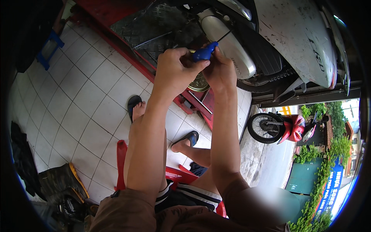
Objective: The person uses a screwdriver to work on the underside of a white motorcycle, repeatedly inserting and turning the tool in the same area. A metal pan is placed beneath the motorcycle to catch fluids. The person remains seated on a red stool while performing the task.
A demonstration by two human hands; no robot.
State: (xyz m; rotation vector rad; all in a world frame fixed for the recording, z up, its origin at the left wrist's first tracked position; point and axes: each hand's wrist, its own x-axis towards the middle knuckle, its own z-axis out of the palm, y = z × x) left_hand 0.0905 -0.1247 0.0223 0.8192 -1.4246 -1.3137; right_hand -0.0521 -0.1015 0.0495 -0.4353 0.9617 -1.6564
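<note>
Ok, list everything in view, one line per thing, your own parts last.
Blue-handled screwdriver: one, blue, gripped by both hands at top centre.
Silver scooter: one, silver-grey, raised on the lift at top right.
Red metal lift: one, red with a grey tread plate, along the top.
Round brass-coloured tin: one, under the hands.
Red plastic stool: one, under the person.
Dark sandals: two, on the white tiled floor.
Red scooter: one, outside at right.
Left hand: on the handle.
Right hand: on the handle.

We see a glossy blue plastic screwdriver handle (205, 52), shiny silver metal exhaust muffler (228, 42), ribbed diamond-plate metal ramp (150, 23), smooth glazed floor tiles (77, 96).
</note>
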